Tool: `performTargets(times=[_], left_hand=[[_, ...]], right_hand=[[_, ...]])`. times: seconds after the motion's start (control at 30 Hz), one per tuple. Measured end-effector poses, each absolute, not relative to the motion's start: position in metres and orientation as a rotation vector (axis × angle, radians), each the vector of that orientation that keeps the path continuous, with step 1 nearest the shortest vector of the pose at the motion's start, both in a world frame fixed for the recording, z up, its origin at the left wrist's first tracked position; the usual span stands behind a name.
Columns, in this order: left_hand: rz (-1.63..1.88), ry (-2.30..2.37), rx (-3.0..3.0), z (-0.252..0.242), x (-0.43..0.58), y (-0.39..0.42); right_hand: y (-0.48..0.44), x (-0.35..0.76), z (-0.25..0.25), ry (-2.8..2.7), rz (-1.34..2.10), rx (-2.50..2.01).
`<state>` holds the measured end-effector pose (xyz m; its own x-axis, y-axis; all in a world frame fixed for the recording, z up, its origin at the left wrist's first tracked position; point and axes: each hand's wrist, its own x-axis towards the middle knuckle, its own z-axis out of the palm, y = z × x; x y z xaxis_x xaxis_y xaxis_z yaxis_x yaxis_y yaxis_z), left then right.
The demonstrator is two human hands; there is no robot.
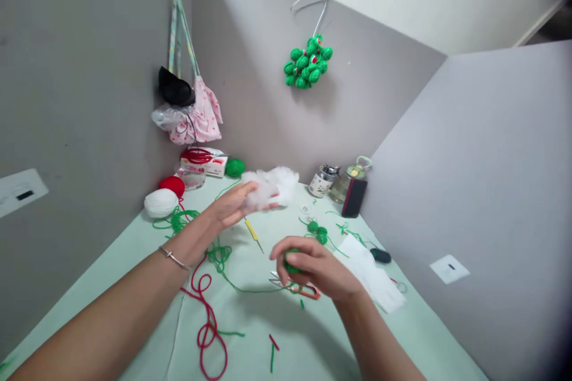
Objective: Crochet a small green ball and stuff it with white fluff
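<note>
My left hand (235, 202) reaches to the back of the table with its fingers closed on a tuft of white fiber stuffing (260, 196). Just behind it lies a larger heap of the same stuffing (286, 181). My right hand (313, 262) is curled around a small green yarn piece (292, 261), mostly hidden by the fingers. A green strand runs from near that hand to a loose green tangle (218, 256) on the left. Below the right hand are orange-handled scissors (310, 293). A yellow crochet hook (251, 230) rests between the hands.
White (161, 203) and red yarn balls (172, 186) stand at the left. Loose red yarn (205, 333) curls in front. Small green balls (322, 234), white tissue (370, 274), a dark phone (354, 197) and a tin of tools (322, 181) are at the right.
</note>
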<state>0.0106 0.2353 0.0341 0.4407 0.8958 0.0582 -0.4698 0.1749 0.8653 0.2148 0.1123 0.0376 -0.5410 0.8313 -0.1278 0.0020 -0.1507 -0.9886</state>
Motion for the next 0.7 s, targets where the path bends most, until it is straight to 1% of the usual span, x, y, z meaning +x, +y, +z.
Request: performTargets(times=[0.17,0.37,0.53,0.7], left_hand=[[0.932,0.620,1.132,0.011,0.031,0.173],[0.953,0.667,1.239,-0.015,0.031,0.118],[0.986,0.727,1.375,-0.021,0.024,0.113],[1.055,0.856,1.451,-0.036,0.021,0.123]], right_hand=[[0.110,0.188,0.007,-1.231,1.529,-1.021],[0.098,0.178,-0.018,-1.204,1.464,-1.093],[0.097,0.177,-0.029,-1.238,1.397,-1.096],[0.100,0.179,-0.030,-1.278,1.496,-1.058]])
